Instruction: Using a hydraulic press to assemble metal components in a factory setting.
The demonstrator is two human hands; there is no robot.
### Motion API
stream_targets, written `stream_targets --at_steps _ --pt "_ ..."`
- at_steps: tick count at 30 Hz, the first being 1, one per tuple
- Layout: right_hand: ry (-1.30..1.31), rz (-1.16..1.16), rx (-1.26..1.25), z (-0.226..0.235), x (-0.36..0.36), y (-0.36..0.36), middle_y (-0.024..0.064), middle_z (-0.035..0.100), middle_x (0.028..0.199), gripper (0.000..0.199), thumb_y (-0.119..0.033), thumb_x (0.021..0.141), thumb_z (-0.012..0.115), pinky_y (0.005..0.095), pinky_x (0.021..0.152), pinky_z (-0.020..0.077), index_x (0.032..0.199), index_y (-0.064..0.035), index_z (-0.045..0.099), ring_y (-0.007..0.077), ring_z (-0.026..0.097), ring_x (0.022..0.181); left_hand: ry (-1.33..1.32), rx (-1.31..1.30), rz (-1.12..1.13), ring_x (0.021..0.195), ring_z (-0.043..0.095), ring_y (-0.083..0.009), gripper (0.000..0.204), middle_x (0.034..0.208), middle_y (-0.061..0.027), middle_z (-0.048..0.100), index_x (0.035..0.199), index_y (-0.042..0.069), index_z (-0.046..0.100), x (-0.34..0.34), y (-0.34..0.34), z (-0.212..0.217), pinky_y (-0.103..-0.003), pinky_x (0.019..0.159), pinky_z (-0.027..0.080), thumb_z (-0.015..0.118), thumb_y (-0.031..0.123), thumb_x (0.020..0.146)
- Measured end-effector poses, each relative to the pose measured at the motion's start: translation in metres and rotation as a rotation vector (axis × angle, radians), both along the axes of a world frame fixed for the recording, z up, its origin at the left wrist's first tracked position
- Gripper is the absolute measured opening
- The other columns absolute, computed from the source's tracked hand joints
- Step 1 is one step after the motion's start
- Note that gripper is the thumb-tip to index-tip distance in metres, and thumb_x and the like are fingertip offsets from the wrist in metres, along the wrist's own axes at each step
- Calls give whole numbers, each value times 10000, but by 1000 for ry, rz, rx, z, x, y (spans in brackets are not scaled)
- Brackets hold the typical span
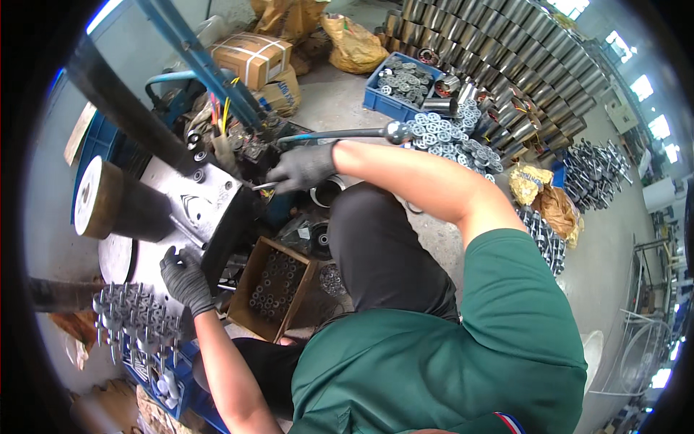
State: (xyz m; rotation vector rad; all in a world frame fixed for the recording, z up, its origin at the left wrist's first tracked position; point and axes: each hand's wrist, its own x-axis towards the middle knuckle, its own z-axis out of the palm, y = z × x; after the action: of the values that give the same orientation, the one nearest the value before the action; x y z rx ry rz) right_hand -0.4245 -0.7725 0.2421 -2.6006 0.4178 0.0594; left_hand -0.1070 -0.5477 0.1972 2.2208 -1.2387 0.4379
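Note:
My left hand (186, 281), in a dark grey glove, rests at the near edge of the machine's flat metal plate (155, 254), fingers a little apart and holding nothing I can see. Just beyond it, a slim metal shaft (186, 230) lies slanted by the thick dark cylinder (129, 200) of the machine. Across the plate's right side, my gloved right hand (307, 168) is closed on a thin metal rod (265, 186), whose tip points left toward the plate's corner. Two small bearing-like rings (199, 165) sit near the dark column.
A lever with a ball knob (397, 132) extends just beyond my right wrist. Below the plate stands a cardboard box (293, 305) of small rings. Stacked parts with pins (137, 322) are at left. A blue crate (390, 105), disc-shaped parts (448, 137) and stacked metal cylinders (499, 43) lie beyond.

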Motion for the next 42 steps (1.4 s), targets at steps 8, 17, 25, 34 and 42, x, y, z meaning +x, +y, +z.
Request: stream_targets --at_steps 8,17,25,34,42 --pt "479 -741 119 -161 -318 -48 209 693 1172 518 -421 918 551 445 932 523 1328 -109 605 360 678 1061 -18 70 20 1016 629 -367 305 1066 -180 656 1148 -4 679 -15 -10 3 -468 892 496 584 201 942" --pt "591 -1346 -103 -166 -484 -81 192 672 1241 481 -199 814 654 434 995 511 1290 -137 654 355 649 1147 -26 90 25 989 637 -340 276 1057 -166 653 1143 -8 671 -29 -22 3 -438 877 507 557 146 945" --pt "639 -1385 -148 -147 -478 -120 175 664 1259 360 -164 858 598 452 1003 507 1201 -143 706 350 633 1180 -129 77 17 929 628 -333 264 1016 -165 639 1143 2 664 -19 -18 -7 -431 829 512 541 128 947" --pt "686 -1420 -178 -171 -497 -157 188 658 1266 326 -167 916 532 466 986 521 1160 -82 730 356 638 1187 -104 63 22 953 610 -343 271 1035 -184 625 1140 -17 648 -12 -18 -12 -438 857 497 519 108 937" --pt "1158 -676 -520 -184 -438 -180 110 742 1162 294 -194 936 567 665 853 495 1121 -87 769 281 714 1068 -76 103 67 1010 603 -368 292 1071 -195 628 1152 -24 639 -13 -17 -9 -457 915 480 519 111 922"
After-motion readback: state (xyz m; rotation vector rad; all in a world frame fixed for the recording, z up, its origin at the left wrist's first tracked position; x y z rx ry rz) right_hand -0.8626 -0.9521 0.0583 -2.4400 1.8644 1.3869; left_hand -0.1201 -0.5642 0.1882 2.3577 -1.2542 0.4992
